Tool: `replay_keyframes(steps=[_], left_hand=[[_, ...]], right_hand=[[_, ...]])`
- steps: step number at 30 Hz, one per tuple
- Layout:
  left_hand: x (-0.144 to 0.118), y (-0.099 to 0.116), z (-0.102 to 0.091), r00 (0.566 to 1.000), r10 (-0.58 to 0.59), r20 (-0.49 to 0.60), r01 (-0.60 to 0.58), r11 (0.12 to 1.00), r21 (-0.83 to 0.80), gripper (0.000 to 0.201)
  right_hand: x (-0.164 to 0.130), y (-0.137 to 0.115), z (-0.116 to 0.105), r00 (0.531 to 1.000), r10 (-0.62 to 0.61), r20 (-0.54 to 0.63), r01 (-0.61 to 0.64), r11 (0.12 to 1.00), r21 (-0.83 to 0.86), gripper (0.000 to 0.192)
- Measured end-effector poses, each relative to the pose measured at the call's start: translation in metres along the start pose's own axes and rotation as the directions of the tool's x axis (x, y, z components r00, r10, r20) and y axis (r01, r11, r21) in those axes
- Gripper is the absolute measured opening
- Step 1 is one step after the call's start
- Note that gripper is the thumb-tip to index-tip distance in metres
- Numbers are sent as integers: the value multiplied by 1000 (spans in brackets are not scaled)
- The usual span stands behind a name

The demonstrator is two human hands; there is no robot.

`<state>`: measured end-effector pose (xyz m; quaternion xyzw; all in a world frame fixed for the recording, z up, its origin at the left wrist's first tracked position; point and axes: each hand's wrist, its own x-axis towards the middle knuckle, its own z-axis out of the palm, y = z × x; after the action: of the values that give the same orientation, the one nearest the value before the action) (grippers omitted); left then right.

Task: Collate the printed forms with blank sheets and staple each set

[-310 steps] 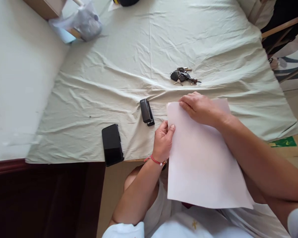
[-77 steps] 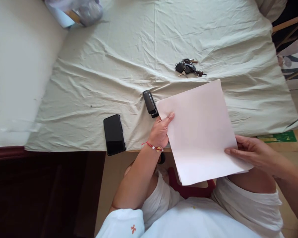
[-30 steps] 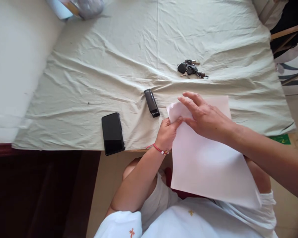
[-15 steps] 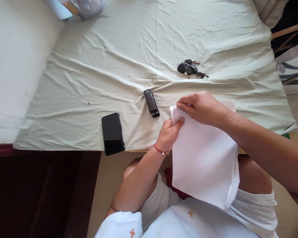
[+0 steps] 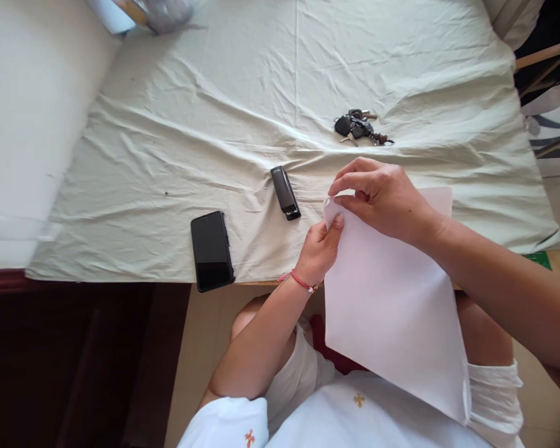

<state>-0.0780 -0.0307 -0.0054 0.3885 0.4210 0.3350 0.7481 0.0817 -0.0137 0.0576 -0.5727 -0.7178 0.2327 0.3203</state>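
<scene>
- We pinch the paper sheets (image 5: 392, 311) at their top-left corner — left hand (image 5: 320, 252) below, right hand (image 5: 382, 196) above, fingers closed on it.
- Their long axis runs from the desk (image 5: 168, 155) edge toward our lap; the stapler (image 5: 285, 192) lies just left, nearer our left hand.

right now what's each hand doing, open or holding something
Left hand: closed, pinching the left edge of the paper near its top corner.
Right hand: closed, pinching that same top corner.

I count one sheet of paper (image 5: 392, 311) between my two hands, one stapler (image 5: 285, 192), one black phone (image 5: 211, 250) and one bunch of keys (image 5: 358, 127) on the bench (image 5: 191, 143)
</scene>
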Motion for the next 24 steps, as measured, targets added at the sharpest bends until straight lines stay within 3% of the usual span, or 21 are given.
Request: replay_keyframes(steps=[7,24], left_hand=[[1,-2,-1,996,-76,-34,73,993,-94,35],[-1,0,-1,998,-45,45,42,997,71,43]], right_hand=[[5,1,-3,994,52,97,-48,998,-41,19],[12,6,-9,972,109,207,-138,982,131,18]])
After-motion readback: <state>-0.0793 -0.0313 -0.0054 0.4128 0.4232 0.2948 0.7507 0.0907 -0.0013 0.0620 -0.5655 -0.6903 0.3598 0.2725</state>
